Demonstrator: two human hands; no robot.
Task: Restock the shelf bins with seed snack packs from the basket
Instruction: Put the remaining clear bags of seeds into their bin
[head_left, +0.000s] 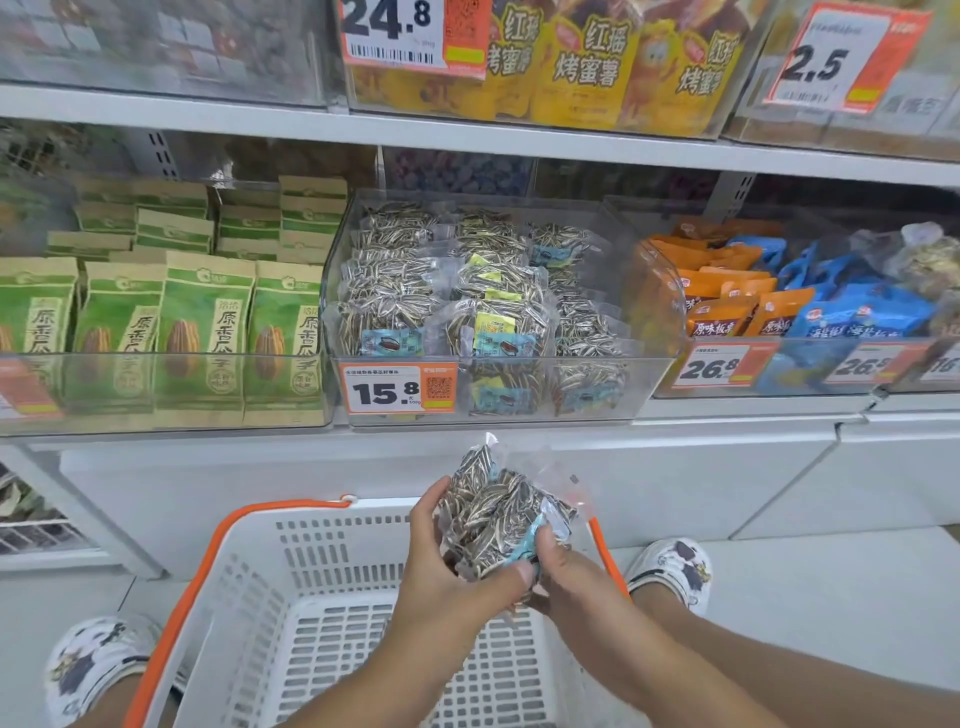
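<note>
Both hands hold a clear pack of striped sunflower seeds above the white basket, which has an orange rim. My left hand grips the pack from the left and below, thumb over its lower edge. My right hand pinches its blue-labelled lower right corner. Straight ahead on the shelf, a clear bin tagged 15.8 holds several identical seed packs. What I see of the basket's slotted floor is bare.
Green seed bags fill the bin to the left; orange and blue chestnut packs fill the bin to the right. Yellow sweet-potato bags sit on the upper shelf. My patterned shoes flank the basket on the white floor.
</note>
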